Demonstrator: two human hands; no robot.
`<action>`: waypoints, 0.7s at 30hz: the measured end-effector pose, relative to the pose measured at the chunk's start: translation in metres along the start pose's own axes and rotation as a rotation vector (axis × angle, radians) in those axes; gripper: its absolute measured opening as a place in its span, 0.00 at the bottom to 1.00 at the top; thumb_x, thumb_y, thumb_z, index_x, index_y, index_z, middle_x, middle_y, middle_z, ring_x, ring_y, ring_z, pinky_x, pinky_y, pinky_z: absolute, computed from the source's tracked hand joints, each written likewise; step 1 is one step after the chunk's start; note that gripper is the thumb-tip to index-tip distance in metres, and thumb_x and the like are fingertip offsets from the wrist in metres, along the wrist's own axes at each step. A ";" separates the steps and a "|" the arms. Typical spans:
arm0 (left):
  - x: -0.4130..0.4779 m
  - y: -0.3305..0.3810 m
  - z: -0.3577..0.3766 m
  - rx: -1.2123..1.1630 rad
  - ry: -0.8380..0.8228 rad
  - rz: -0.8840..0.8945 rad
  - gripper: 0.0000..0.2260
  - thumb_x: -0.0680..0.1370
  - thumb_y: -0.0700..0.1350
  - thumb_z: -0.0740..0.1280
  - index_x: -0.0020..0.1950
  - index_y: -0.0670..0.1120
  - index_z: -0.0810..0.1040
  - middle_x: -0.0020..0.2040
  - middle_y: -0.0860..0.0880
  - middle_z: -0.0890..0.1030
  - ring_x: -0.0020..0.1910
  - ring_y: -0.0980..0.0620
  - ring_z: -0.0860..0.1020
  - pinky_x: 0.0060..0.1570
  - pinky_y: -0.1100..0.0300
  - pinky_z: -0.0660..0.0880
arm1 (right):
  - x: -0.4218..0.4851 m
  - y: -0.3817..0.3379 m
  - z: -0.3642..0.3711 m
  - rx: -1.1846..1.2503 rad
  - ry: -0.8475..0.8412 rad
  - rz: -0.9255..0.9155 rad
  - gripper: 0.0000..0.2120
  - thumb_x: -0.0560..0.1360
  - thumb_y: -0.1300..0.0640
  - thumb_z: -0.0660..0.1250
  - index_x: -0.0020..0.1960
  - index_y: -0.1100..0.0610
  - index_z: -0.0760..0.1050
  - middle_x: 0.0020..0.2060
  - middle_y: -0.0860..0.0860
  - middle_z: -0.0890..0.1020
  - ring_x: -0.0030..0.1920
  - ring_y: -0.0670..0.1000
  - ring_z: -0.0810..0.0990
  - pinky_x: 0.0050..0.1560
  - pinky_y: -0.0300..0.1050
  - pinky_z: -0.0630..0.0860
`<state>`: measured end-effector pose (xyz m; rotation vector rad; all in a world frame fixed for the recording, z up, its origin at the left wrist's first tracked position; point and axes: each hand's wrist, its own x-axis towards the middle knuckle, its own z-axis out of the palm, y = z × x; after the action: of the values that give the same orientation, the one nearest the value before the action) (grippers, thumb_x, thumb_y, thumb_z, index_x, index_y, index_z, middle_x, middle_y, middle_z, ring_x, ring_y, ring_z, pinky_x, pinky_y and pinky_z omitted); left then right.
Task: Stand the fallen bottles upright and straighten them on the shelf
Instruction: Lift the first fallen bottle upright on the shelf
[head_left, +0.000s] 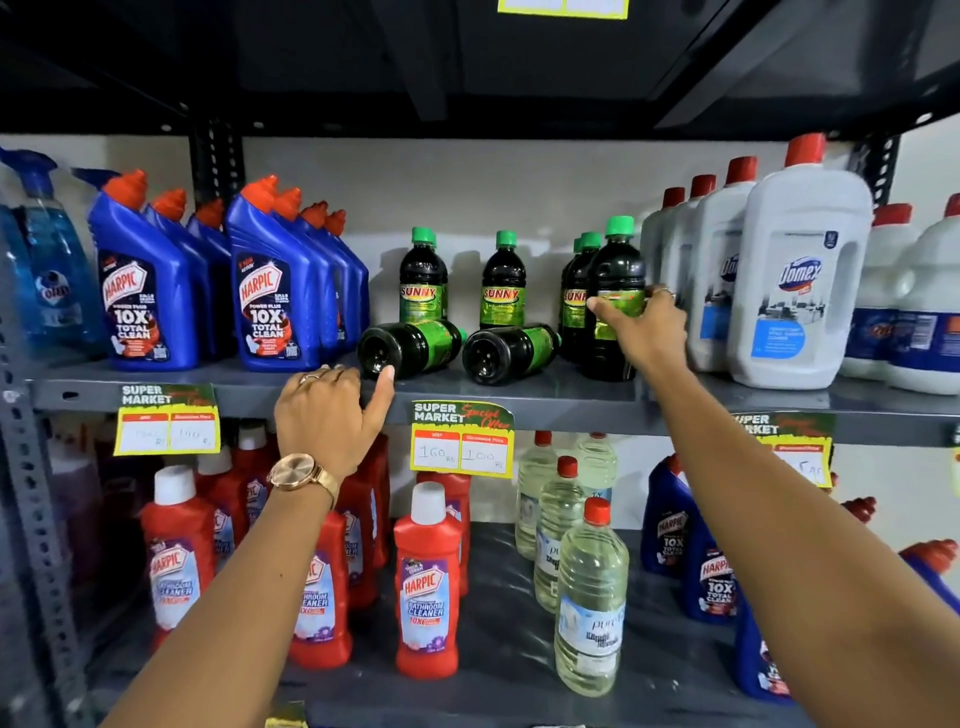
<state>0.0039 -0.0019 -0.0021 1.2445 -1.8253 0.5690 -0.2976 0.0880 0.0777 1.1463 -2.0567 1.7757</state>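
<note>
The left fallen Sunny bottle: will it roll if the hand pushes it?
Probably: the fallen bottle is round and lies on its side. It looks full, so likely heavy. The left hand touches its base.

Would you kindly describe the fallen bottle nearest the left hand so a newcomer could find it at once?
On the upper grey shelf, look between the blue Harpic bottles and the white Domex jugs, where dark green-capped Sunny bottles stand. Two lie flat; the left fallen bottle has its base facing out, by the left hand thumb.

- Two fallen bottles (410, 345) lying at shelf (519, 400) front, before upright ones (423, 278).
- Harpic bottles (280, 280) standing left; Domex jugs (795, 291) standing right.
</note>
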 end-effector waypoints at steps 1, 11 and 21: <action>0.000 -0.001 0.001 -0.007 0.005 0.000 0.28 0.78 0.59 0.51 0.35 0.41 0.80 0.33 0.42 0.83 0.34 0.42 0.80 0.41 0.53 0.73 | 0.000 0.002 0.004 0.056 -0.028 0.032 0.32 0.67 0.45 0.73 0.62 0.63 0.68 0.59 0.60 0.78 0.59 0.60 0.77 0.51 0.44 0.71; 0.000 0.004 0.005 -0.063 0.071 -0.052 0.26 0.77 0.56 0.53 0.37 0.39 0.81 0.34 0.41 0.83 0.38 0.41 0.80 0.50 0.49 0.74 | 0.010 0.019 0.012 -0.079 -0.109 0.097 0.37 0.61 0.51 0.80 0.62 0.64 0.68 0.59 0.60 0.77 0.59 0.60 0.77 0.59 0.53 0.75; 0.000 0.004 0.002 -0.082 0.025 -0.054 0.26 0.77 0.56 0.52 0.38 0.40 0.81 0.37 0.42 0.83 0.41 0.41 0.80 0.55 0.49 0.72 | 0.011 0.022 0.011 -0.181 -0.175 0.184 0.46 0.63 0.45 0.78 0.69 0.65 0.61 0.66 0.61 0.72 0.68 0.62 0.68 0.67 0.57 0.68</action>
<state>-0.0004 -0.0020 -0.0032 1.2229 -1.7712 0.4730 -0.3157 0.0730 0.0650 1.1275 -2.4390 1.5710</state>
